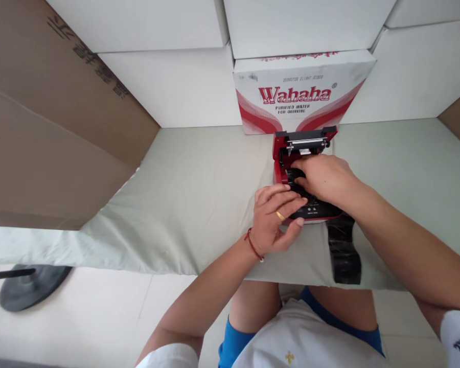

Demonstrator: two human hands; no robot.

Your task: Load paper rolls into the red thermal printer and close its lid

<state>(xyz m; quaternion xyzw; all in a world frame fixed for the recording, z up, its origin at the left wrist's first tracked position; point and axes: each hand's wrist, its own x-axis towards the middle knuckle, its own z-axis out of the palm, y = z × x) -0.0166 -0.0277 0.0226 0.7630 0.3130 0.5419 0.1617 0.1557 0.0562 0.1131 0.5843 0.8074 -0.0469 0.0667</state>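
A small red and black printer (281, 153) sits on a pale green cloth-covered table (199, 184), its lid open toward the back. My left hand (276, 220), with a gold ring and a red wrist cord, grips the printer's front left corner, fingers curled round it. My right hand (324, 176) reaches into the open compartment, fingers bent down onto a black part inside; what they hold is hidden. A strip of black material (345, 250) hangs from the printer's front over the table edge.
A white and red Wahaha water carton (302, 94) stands right behind the printer. White boxes (168, 76) are stacked along the back. Brown cardboard (49, 117) leans at left. A dark round stand base (30, 286) rests on the floor at lower left.
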